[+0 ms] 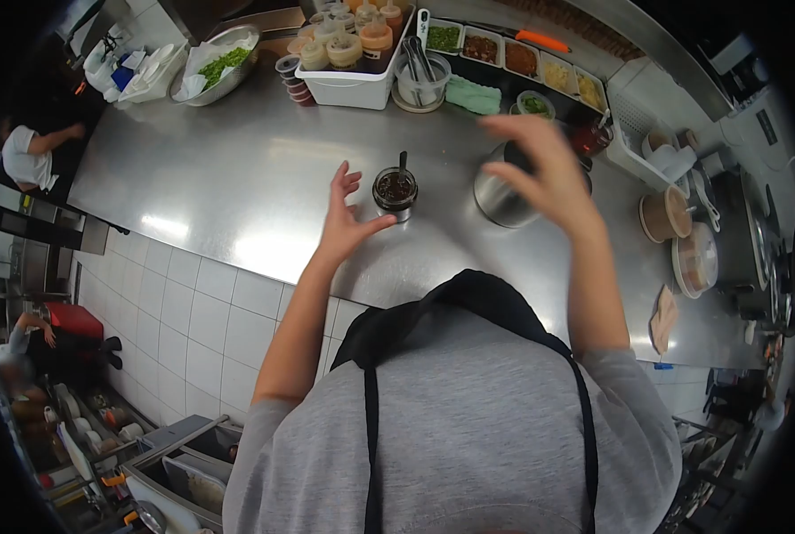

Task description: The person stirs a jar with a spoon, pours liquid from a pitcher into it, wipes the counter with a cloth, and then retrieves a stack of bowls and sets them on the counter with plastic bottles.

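Observation:
A small jar (395, 189) of dark, chunky contents stands upright on the steel counter, with a spoon (403, 164) sticking up out of it. My left hand (346, 218) is open beside the jar, fingers spread on its left and the thumb reaching toward its near side; whether the thumb touches it I cannot tell. Over to the right, my right hand (547, 178) is raised and slightly blurred, its fingers apart and holding nothing. Below and behind that hand stands a metal canister (501, 200), partly hidden by it.
The steel counter (210, 169) carries a white bin (348, 89) of sauce bottles, a bowl (228, 87) of chopped greens, a tongs container (421, 84), a green cloth (473, 94) and a topping tray (517, 60). Lidded tubs (664, 214) stand right. Other people are at far left.

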Motion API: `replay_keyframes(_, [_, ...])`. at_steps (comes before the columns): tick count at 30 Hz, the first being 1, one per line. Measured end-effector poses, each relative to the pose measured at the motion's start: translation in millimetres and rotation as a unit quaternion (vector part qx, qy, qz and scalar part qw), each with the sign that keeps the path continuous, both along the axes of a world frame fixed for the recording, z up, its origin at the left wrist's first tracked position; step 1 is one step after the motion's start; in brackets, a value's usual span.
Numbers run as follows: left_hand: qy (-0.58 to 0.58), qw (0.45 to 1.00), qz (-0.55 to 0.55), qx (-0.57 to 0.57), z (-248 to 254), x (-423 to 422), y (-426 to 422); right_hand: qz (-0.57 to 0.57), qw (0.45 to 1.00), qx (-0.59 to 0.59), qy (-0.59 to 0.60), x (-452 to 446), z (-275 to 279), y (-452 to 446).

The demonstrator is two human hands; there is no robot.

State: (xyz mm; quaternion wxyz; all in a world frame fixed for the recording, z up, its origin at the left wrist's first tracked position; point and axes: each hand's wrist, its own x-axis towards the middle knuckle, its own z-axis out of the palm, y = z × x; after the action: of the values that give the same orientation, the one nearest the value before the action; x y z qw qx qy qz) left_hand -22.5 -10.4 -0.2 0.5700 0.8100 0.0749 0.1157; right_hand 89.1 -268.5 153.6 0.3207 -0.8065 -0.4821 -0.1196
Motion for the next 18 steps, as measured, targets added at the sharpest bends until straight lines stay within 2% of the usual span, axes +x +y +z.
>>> replay_keyframes(2, [-0.022, 0.999, 0.008, 0.038, -20, 15, -15, 0.037, 0.995, -0.079, 0.05, 5, -25, 43])
replay_keyframes(4, [-0.103, 0.994, -0.02, -0.031, -36, 24, -27, 0.053, 0.991, -0.1, 0.07, 20, -69, 75])
replay_keyframes(5, [-0.105, 0.994, -0.022, -0.031, -34, 26, -31, 0.069, 0.989, -0.101, 0.087, 26, -80, 85])
replay_keyframes(7, [-0.078, 0.992, 0.007, -0.1, -31, 24, -35, 0.087, 0.984, -0.107, 0.11, 30, -89, 89])
replay_keyframes(9, [-0.087, 0.991, 0.003, -0.103, -31, 24, -36, 0.109, 0.978, -0.115, 0.135, 29, -92, 88])
replay_keyframes(11, [-0.096, 0.99, 0.002, -0.107, -34, 24, -37, 0.105, 0.958, -0.084, 0.254, 20, -90, 76])
replay_keyframes(14, [-0.109, 0.989, -0.005, -0.096, -38, 24, -41, 0.097, 0.963, -0.055, 0.247, 11, -105, 66])
replay_keyframes(18, [-0.084, 0.994, -0.026, -0.061, -26, 17, -46, 0.124, 0.96, -0.032, 0.249, 0, -87, 59])
